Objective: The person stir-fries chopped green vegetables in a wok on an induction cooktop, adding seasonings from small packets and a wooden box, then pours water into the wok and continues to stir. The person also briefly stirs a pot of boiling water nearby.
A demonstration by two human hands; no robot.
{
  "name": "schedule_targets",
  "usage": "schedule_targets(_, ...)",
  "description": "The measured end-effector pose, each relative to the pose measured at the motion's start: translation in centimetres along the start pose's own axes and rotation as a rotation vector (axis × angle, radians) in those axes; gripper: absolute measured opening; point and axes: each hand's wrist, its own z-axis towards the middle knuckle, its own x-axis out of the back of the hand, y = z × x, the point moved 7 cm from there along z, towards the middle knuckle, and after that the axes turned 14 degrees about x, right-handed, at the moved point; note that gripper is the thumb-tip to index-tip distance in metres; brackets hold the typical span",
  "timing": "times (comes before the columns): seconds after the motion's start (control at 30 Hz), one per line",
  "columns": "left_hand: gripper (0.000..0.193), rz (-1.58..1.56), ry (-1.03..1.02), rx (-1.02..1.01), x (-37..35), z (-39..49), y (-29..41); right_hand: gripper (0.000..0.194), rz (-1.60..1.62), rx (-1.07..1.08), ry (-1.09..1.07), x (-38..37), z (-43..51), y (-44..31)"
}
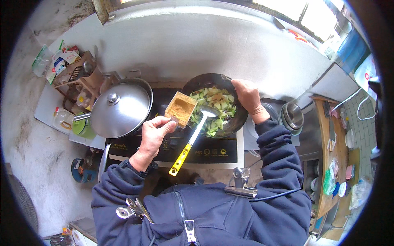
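Note:
My left hand grips the corner tab of a clear seasoning box, tilted beside the wok's left rim. Yellow-brown powder lies inside it. Over the wok's far right rim, my right hand pinches a small utensil, apparently a spoon, its far end hard to make out. Chopped green vegetables fill the dark wok, with a brownish patch on top. A metal spatula rests in the wok, its yellow handle pointing towards me over the cooktop's front edge.
On the black induction cooktop, a pan with a domed steel lid stands left. A wooden rack with utensils and a green-lidded jar are further left. Steel bowls stand right, near a wooden board.

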Motion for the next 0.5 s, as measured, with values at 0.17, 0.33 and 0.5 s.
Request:
schedule_targets(0.17, 0.013, 0.017, -0.032, -0.012, -0.2, -0.6, 0.4, 0.02, 0.039, 0.144, 0.105, 4.9, 2.9, -5.1)
schedule_targets(0.33, 0.014, 0.012, -0.079, 0.009, -1.2, -1.8, 1.1, 0.018, 0.356, 0.314, -0.025, 6.9, 6.5, -13.3)
schedule_targets(0.5, 0.016, -0.03, -0.141, 0.065, -0.8, -4.2, 1.9, 0.036, 0.094, 0.652, -0.415, 5.3, 8.2, -21.6)
